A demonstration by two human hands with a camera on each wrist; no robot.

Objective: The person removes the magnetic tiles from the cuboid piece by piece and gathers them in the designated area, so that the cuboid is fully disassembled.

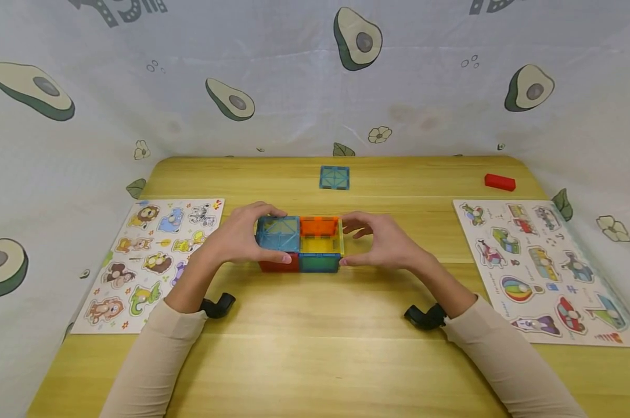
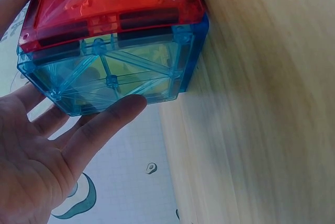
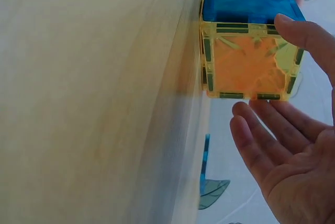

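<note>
A two-cell box of translucent magnetic tiles (image 1: 320,263) stands on the table between the hands. A light-blue square tile (image 1: 279,233) covers its left cell; the right cell is open on top, with an orange tile (image 1: 319,226) at its back. My left hand (image 1: 244,232) grips the left end, thumb on the near side and fingers toward the far side. At the right end stands a yellow tile (image 3: 251,67). My right hand (image 1: 385,241) spans this tile, thumb at its near edge and fingertips by its far edge.
A loose blue square tile (image 1: 334,177) lies behind the box. Toward the back right is a red block (image 1: 500,182). An animal puzzle board (image 1: 153,261) lies on the left, a vehicle puzzle board (image 1: 544,267) on the right. An avocado-print cloth (image 1: 294,58) hangs behind.
</note>
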